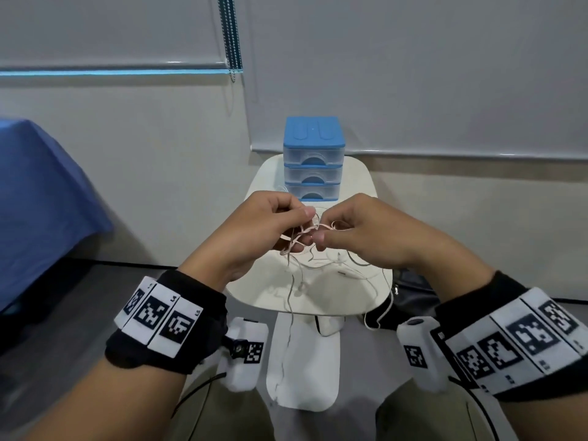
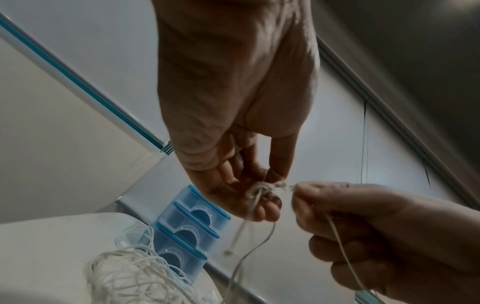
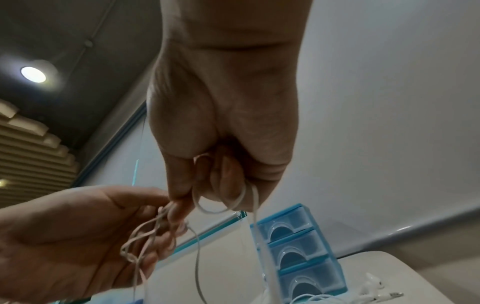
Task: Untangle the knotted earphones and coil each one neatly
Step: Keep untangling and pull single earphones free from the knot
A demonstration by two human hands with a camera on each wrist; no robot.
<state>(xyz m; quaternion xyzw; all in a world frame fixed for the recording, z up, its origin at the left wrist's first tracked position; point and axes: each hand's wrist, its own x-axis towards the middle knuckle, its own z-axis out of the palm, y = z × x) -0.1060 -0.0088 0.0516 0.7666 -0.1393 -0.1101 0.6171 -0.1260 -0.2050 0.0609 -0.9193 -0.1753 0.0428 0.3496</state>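
- Above the middle of a small white table (image 1: 356, 173), two bare hands meet and work a knot of thin pale earphone cable (image 1: 302, 233).
- Left hand (image 1: 270, 224), at 9 o'clock of the knot, has its grip closed on the tangle: thumb and fingers curl round several crossing loops.
- Right hand (image 1: 356, 230), at 3 o'clock, pinches one strand between thumb and forefinger, with a loose loop draped over its other curled fingers.
- From the knot, slack cable hangs down toward 6 o'clock, trails across the table and drops off its near edge.
- More white cable and an earbud (image 3: 374, 284) lie on the table beside a small blue drawer unit (image 1: 313, 157), which stands at 12 o'clock behind the hands.
- Judging by its look, the cable is very light, soft and limp, somewhat slick, and easily kinked; hard pulling would likely tighten the knot.
- Best hold seems to be a fingertip pinch on a single strand just beside the knot, easing loops apart gently.
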